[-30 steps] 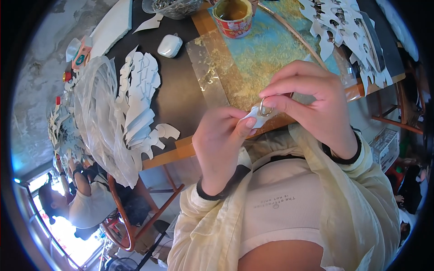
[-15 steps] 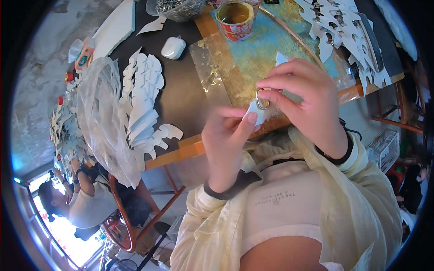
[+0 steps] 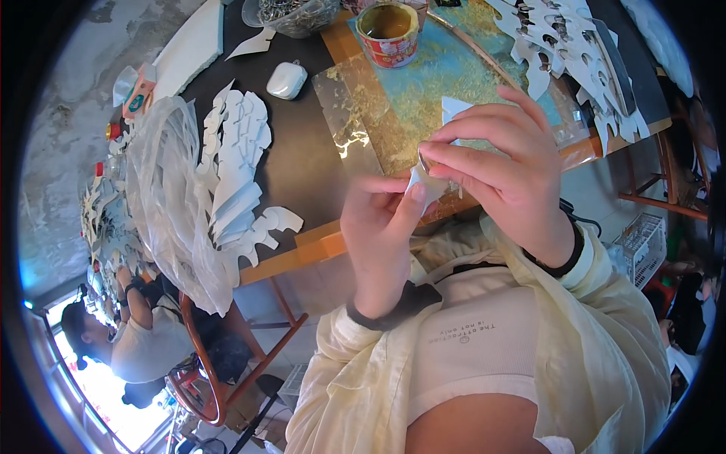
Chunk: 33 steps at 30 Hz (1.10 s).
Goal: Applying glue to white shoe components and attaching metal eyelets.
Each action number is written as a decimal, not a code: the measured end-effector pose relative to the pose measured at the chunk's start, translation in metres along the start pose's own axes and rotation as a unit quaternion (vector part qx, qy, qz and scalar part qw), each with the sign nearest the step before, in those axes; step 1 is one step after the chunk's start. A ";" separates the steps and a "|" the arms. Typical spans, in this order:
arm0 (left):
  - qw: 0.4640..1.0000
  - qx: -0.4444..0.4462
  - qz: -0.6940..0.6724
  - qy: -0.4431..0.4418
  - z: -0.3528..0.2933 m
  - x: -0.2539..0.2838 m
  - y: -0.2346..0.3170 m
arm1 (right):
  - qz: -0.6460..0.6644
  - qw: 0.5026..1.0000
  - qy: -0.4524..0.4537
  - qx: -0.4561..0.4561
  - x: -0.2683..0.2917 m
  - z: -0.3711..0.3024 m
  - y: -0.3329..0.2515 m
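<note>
Near the table's front edge, my left hand (image 3: 382,231) pinches a small white flat piece (image 3: 414,180) between thumb and fingers. My right hand (image 3: 507,163) is closed at thumb and index finger on a small silver metal ring (image 3: 421,159), seen nearly edge-on and touching the white piece. Its other fingers are raised and partly spread. How ring and piece join is hidden by my fingertips. Behind my right hand a pointed white sheet piece (image 3: 454,108) shows; its lower part is covered.
A paper tub (image 3: 387,45) of yellowish glue stands beyond my hands on the stained mat. Stacked white cut pieces (image 3: 240,159) and a plastic bag (image 3: 162,174) lie left. More cut sheets (image 3: 556,53) lie far right. A white earphone case (image 3: 286,80) sits left. Another person (image 3: 147,333) sits lower left.
My right hand has tilted the metal ring, so its loop now shows edge-on rather than face-on. Its fingers have shifted slightly left and spread more. My left hand still pinches the white piece.
</note>
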<state>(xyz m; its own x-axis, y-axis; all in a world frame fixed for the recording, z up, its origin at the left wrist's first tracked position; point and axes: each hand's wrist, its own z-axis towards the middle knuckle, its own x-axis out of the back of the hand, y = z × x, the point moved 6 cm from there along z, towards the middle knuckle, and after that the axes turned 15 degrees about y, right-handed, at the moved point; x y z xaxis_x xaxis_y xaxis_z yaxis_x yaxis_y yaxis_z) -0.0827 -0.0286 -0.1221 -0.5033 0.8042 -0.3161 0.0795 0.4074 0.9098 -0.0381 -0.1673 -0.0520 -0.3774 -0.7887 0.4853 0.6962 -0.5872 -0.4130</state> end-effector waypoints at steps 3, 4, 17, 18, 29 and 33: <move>0.999 -0.021 0.001 0.024 0.001 -0.003 0.000 | -0.031 0.999 0.030 0.022 -0.001 0.002 0.001; 0.999 -0.025 0.001 0.025 0.001 -0.004 -0.001 | -0.045 0.998 0.043 0.024 -0.001 0.003 0.002; 0.988 0.074 -0.133 0.023 0.005 0.003 -0.022 | -0.039 0.997 0.050 0.050 -0.008 0.001 -0.004; 0.988 0.069 -0.135 0.018 0.007 0.002 -0.021 | -0.037 0.995 0.060 0.065 -0.008 0.004 -0.006; 0.997 -0.038 -0.048 0.037 0.011 -0.005 -0.002 | -0.010 0.998 -0.051 -0.046 -0.020 0.027 0.011; 0.991 0.089 0.045 -0.089 0.028 0.014 0.010 | 0.015 0.993 -0.117 0.030 -0.023 0.025 0.001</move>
<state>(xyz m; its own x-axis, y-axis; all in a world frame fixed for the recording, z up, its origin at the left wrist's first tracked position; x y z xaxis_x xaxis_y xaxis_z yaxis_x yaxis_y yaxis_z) -0.0652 -0.0017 -0.1250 -0.3285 0.8979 -0.2929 0.2764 0.3880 0.8793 -0.0137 -0.1456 -0.0446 -0.2083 -0.7381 0.6418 0.7430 -0.5461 -0.3870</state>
